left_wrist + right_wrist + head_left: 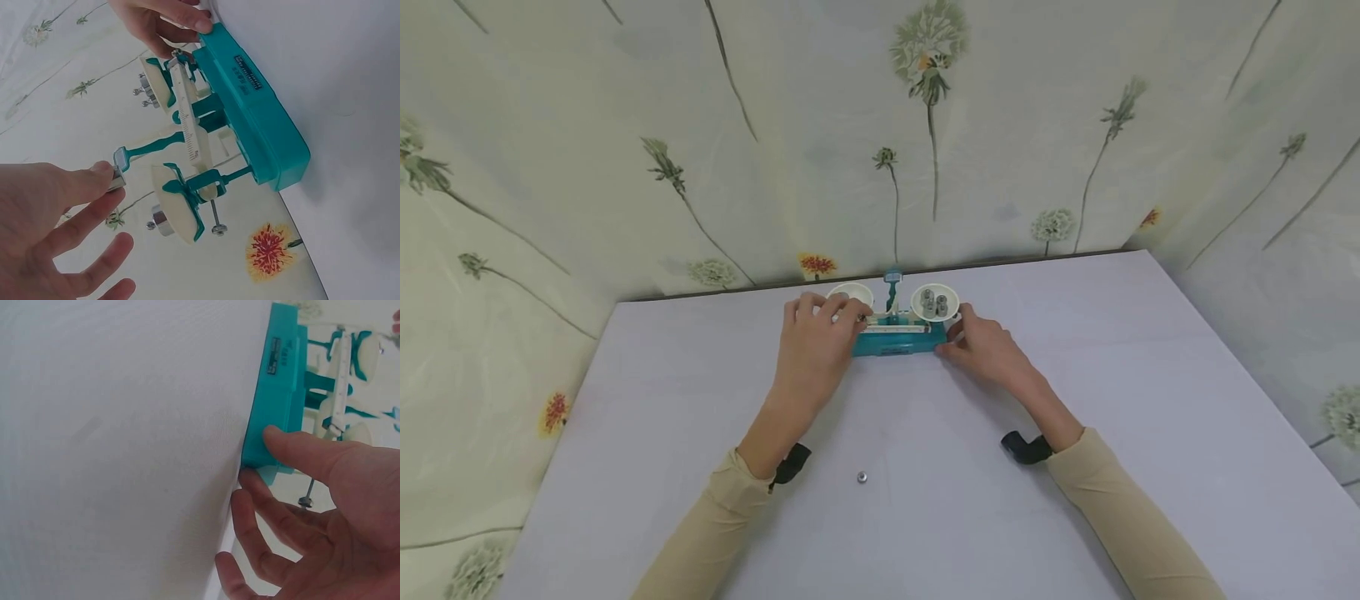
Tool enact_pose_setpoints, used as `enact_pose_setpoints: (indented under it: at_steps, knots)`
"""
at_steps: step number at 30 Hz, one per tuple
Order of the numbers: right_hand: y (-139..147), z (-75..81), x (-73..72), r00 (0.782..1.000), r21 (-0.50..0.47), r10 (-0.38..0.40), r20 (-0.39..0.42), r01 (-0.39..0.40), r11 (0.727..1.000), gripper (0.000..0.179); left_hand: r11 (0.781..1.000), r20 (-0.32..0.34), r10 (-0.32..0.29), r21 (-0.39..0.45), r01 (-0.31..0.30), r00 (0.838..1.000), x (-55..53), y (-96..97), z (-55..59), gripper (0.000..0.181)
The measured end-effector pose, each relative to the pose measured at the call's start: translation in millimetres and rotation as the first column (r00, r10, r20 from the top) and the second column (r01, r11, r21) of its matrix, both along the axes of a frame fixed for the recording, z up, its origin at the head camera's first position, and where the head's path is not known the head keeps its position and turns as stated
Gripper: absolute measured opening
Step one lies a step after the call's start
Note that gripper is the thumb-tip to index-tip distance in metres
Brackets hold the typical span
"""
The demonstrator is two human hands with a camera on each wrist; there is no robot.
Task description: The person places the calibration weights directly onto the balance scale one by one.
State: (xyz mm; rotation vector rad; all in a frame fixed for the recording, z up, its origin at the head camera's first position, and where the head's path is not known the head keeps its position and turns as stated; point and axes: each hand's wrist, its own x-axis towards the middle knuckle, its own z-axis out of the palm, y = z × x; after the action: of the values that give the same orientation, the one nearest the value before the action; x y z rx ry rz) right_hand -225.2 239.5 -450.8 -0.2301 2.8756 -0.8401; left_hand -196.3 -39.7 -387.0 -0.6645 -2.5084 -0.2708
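A teal balance scale [898, 343] with two cream pans stands at the far side of the table. My left hand [820, 346] is raised beside the left pan [178, 215], pinching a small metal weight [117, 180] between thumb and index finger, its other fingers spread. One metal weight [162, 222] sits in that pan. Several silver weights [928, 300] stand together in the right pan [952, 293]. At the base's right end, my right hand [992, 346] grips the corner, with the thumb [281, 439] on its front face and fingers curled behind.
A small silver weight [862, 477] lies on the white-covered table [917, 517], nearer to me between my forearms. Behind the table's far edge hangs a dandelion-patterned cloth [820, 167]. Dark wrist-worn devices [1026, 448] stick out under both wrists.
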Motion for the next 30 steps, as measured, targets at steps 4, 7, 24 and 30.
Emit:
enact_pose_setpoints:
  at_steps: [4, 7, 24, 30]
  knots:
    - [-1, 0.1, -0.2, 1.0, 0.009, -0.001, -0.01, 0.001, 1.0, 0.056, 1.0, -0.005, 0.014, 0.006, -0.014, 1.0, -4.7, -0.4, -1.4, 0.016]
    - [-2, 0.7, 0.2, 1.0, 0.006, -0.003, -0.008, 0.003, 1.0, 0.055, 1.0, -0.022, 0.005, 0.013, -0.004, 1.0, -9.2, 0.5, -2.8, 0.015]
    - [-1, -1.9, 0.7, 1.0, 0.008, 0.004, -0.01, -0.004, 1.0, 0.053, 0.999, -0.042, -0.024, 0.035, 0.025, 0.999, -29.4, 3.1, -13.3, 0.014]
    - [0, -1.7, 0.8, 1.0, 0.008, 0.005, -0.01, -0.005, 1.0, 0.052, 1.0, 0.004, -0.001, 0.017, 0.001, 1.0, -30.7, 3.1, -12.9, 0.016]
